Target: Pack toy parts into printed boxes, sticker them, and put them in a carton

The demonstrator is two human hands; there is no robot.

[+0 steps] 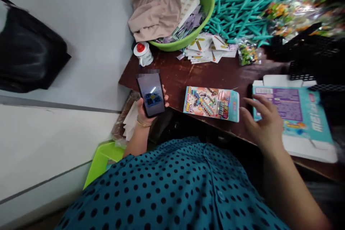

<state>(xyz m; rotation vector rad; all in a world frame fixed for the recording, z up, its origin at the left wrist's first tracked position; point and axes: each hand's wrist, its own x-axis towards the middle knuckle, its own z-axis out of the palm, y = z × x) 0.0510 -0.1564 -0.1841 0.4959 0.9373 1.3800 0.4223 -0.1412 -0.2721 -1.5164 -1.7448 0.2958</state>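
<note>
My left hand [143, 108] is wrapped round a smartphone [151, 95], screen facing me, with a bluish picture on it. Fingertips show along the phone's right edge. My right hand [264, 122] hovers above the table edge with fingers apart, holding nothing. Just left of its fingers lies a small colourful toy box [211, 103], printed with a block-style picture. Beneath and beyond that hand is a stack of flattened purple and teal cartons [309, 115]; whether the fingers touch the top one, I cannot tell.
A green basket [211, 3] holds purple packets, white trays and a beige cloth [156, 5]. Nearby are a lidded mug [144, 56], printed cards [206, 52], a bagged packet [248, 54], a heap of teal plastic pieces [239, 3] and black mesh parts [309, 54]. A wall stands left.
</note>
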